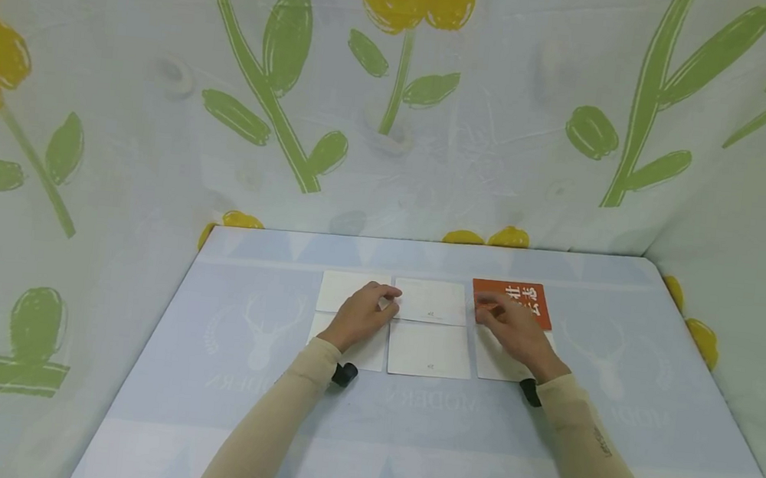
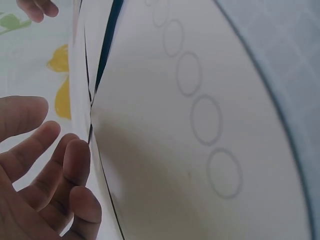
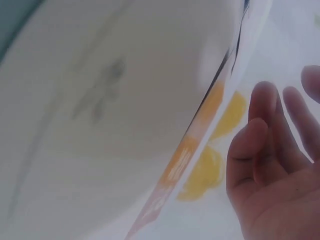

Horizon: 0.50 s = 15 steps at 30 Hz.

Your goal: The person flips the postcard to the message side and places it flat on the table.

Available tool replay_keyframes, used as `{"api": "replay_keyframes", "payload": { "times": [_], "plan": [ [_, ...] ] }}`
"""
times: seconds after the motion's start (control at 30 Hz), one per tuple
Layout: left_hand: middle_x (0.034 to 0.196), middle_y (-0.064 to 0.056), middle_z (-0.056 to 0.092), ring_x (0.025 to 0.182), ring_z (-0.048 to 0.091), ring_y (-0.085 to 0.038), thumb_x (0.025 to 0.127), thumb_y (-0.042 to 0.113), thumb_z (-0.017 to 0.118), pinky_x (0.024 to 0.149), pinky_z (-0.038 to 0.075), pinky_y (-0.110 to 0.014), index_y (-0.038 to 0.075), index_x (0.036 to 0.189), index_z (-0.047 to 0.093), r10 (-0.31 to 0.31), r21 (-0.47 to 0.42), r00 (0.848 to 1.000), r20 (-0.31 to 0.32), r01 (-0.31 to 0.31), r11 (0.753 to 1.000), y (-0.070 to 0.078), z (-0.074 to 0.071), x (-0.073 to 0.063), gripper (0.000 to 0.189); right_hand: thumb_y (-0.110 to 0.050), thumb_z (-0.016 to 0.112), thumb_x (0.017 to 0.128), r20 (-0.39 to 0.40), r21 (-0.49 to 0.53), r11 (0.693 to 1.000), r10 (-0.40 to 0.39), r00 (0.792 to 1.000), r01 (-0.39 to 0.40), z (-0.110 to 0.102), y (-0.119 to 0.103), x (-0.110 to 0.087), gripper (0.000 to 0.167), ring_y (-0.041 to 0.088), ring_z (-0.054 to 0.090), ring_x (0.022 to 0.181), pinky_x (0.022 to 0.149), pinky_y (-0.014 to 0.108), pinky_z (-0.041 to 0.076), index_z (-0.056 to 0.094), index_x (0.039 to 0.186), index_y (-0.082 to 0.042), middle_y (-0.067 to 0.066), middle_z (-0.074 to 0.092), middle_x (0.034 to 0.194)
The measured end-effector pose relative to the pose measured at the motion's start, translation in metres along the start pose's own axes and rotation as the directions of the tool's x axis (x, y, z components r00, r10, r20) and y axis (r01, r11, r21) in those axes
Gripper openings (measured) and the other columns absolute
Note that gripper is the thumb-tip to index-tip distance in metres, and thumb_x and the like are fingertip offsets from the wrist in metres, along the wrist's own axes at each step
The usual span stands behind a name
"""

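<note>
Flat paper cards lie in two rows of three. My left hand (image 1: 363,314) is over the left column, its fingers loosely bent and holding nothing, near a white card (image 1: 343,291) and partly covering the one below it. At the right column, my right hand (image 1: 513,330) hovers with relaxed fingers, in front of a red card (image 1: 489,286) with white characters. It partly hides a white card (image 1: 499,362) below. Between the hands lie an upper white card (image 1: 431,297) and a lower white card (image 1: 431,351). Faint circles mark a card (image 2: 165,125) in the left wrist view.
A pale blue table (image 1: 407,418) with deer prints carries the cards. Behind it hangs a white sheet (image 1: 487,164) with yellow flowers and green leaves, which also runs along both sides. Dark wrist devices (image 1: 345,375) show beneath the sleeves.
</note>
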<state>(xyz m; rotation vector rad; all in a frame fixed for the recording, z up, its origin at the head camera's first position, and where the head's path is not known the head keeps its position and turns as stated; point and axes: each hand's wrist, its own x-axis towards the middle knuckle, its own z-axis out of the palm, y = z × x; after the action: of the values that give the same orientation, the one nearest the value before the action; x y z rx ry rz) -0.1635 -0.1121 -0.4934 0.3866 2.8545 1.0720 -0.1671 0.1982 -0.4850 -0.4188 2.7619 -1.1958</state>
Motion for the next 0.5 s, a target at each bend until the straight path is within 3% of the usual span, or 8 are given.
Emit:
{"api": "replay_keyframes", "payload": {
  "times": [0.23, 0.5],
  "plan": [
    [0.119, -0.004, 0.065, 0.089, 0.058, -0.016, 0.102, 0.024, 0.056, 0.083, 0.051, -0.034, 0.011, 0.131, 0.065, 0.025, -0.021, 1.000, 0.001, -0.025, 0.999, 0.005, 0.002, 0.001, 0.033, -0.023, 0.064, 0.101, -0.034, -0.010, 1.000, -0.015, 0.999, 0.015, -0.017, 0.012, -0.011, 0.040, 0.032, 0.061, 0.109, 0.092, 0.051, 0.049, 0.059, 0.138, -0.010, 0.011, 0.063, 0.134],
    [0.115, -0.004, 0.068, 0.094, 0.059, -0.018, 0.101, 0.022, 0.059, 0.087, 0.051, -0.035, 0.010, 0.130, 0.066, 0.081, 0.006, 0.997, -0.019, -0.081, 0.997, 0.008, 0.006, 0.003, 0.033, -0.024, 0.066, 0.100, -0.063, -0.052, 0.998, 0.043, 0.997, -0.046, -0.033, 0.019, -0.024, 0.046, 0.033, 0.057, 0.109, 0.088, 0.051, 0.049, 0.055, 0.143, -0.013, 0.016, 0.061, 0.130]
  ]
}}
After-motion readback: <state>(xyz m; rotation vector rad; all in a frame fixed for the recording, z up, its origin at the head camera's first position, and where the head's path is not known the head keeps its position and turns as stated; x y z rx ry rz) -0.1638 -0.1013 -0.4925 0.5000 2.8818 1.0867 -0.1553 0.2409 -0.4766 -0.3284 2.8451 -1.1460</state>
